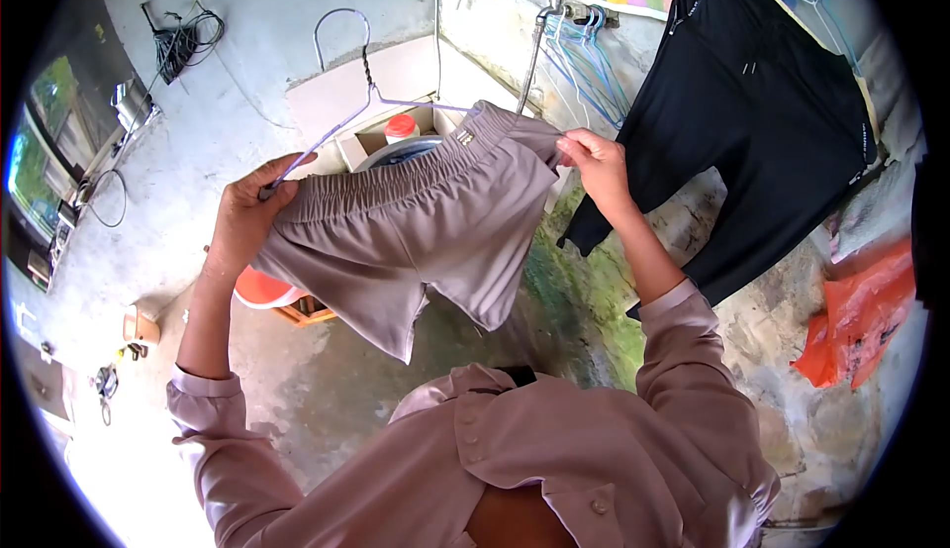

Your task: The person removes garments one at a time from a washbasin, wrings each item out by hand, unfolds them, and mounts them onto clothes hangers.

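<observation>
A pair of mauve-grey shorts [416,221] with a gathered elastic waistband hangs stretched between my two hands. A thin purple wire hanger [341,130] rises behind the waistband, its hook upward. My left hand [252,213] is closed round the left end of the hanger and the left edge of the waistband. At the other side, my right hand [599,164] pinches the right end of the waistband. The hanger's right end is hidden behind the fabric.
Black trousers [762,102] hang at the right, near a bundle of blue hangers [589,63] under a tap [546,1]. Behind the shorts is a sink [341,147] with a basin in it. A red plastic bag [859,320] hangs at the far right. An orange-red basin [262,289] stands below left.
</observation>
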Motion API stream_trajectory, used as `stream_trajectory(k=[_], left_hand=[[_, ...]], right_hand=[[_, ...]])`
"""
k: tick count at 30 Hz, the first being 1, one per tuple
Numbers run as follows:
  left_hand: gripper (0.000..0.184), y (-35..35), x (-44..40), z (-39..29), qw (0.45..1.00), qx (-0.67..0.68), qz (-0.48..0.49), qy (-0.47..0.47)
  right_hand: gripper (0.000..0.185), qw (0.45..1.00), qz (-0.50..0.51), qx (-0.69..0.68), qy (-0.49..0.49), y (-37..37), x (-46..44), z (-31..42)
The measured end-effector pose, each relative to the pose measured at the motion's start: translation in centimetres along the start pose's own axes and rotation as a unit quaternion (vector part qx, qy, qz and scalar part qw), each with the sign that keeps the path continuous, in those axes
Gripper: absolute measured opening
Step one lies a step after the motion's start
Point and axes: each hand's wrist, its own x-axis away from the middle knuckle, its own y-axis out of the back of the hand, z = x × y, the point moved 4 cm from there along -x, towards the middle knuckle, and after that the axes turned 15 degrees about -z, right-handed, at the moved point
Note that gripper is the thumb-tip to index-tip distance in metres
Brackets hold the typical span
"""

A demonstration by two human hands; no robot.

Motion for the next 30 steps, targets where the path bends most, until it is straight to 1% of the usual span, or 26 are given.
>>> stream_trajectory(k=[3, 4, 7, 8, 11, 12, 15, 16, 19, 20, 21, 23, 25, 26, 27, 28, 29, 30], left_hand=[[0.03, 0.4, 0.8, 0.3, 0.996, -0.083, 0.032, -0.024], [0.03, 0.3, 1.1, 0.7, 0.994, -0.1, 0.046, -0.013], [0.031, 0.1, 1.6, 0.5, 0.997, -0.035, 0.057, -0.026], [0.031, 0.0, 1.7, -0.1, 0.997, -0.026, 0.056, -0.045], [0.03, 0.3, 1.8, -0.6, 0.996, -0.025, 0.038, -0.072], [0.029, 0.5, 1.7, -0.2, 0.998, -0.015, 0.01, -0.058], [0.03, 0.8, 1.6, 0.2, 0.997, 0.026, -0.021, -0.065], [0.029, 0.7, 1.6, 0.0, 0.996, 0.038, -0.033, -0.08], [0.028, 0.4, 1.3, 0.0, 0.996, 0.021, -0.073, -0.053], [0.028, 0.3, 1.0, 0.3, 0.996, 0.047, -0.073, -0.018], [0.027, 0.3, 0.8, 0.7, 0.996, 0.058, -0.068, -0.018], [0.027, 0.4, 0.5, 1.3, 0.995, 0.079, -0.058, -0.016], [0.027, 0.5, 0.4, 0.8, 0.998, 0.041, -0.047, -0.029], [0.028, 0.6, 0.5, 0.6, 0.998, 0.021, -0.043, -0.033], [0.027, 0.6, 0.5, 0.5, 0.999, 0.032, -0.035, -0.018], [0.027, 0.5, 0.5, 0.2, 0.999, 0.042, -0.029, -0.003], [0.027, 0.5, 0.4, -0.1, 0.998, 0.053, -0.024, 0.012], [0.026, 0.2, 0.2, -1.0, 1.0, -0.002, -0.016, -0.011]], right_hand=[[0.011, 0.998, -0.031, -0.027, 0.041, -0.1, -0.8, 1.9], [0.009, 0.998, -0.024, -0.042, 0.046, -0.4, -1.5, 1.5], [0.008, 0.976, -0.002, -0.192, -0.102, -1.4, -2.2, 2.5], [0.008, 0.978, 0.024, -0.181, -0.102, -1.7, -2.9, 1.8], [0.009, 0.984, 0.092, -0.147, -0.047, -2.4, -4.1, 1.5], [0.007, 0.984, 0.099, -0.134, -0.056, -2.5, -4.1, 1.6], [0.008, 0.957, 0.162, -0.129, -0.203, -2.2, -4.3, 2.2], [0.017, 0.937, 0.202, -0.172, -0.229, -2.5, -4.9, 0.1], [0.025, 0.882, 0.243, -0.285, -0.285, -3.6, -2.7, 0.7], [0.038, 0.888, 0.232, -0.279, -0.281, -3.7, -1.9, 0.2], [0.041, 0.883, 0.246, -0.265, -0.298, -4.2, -1.6, -0.7], [0.041, 0.898, 0.233, -0.241, -0.285, -3.6, -1.4, -1.0], [0.033, 0.913, 0.224, -0.21, -0.268, -2.3, -2.7, -0.8], [0.029, 0.915, 0.24, -0.201, -0.254, -1.2, -4.0, -1.2], [0.027, 0.917, 0.212, -0.215, -0.261, 0.0, -5.2, -0.6], [0.025, 0.96, 0.174, -0.155, -0.154, 0.5, -6.3, 0.4], [0.024, 0.986, 0.134, -0.093, -0.043, 0.8, -7.0, 2.2], [0.023, 0.982, 0.144, -0.119, -0.01, 0.4, -6.6, 5.3]])
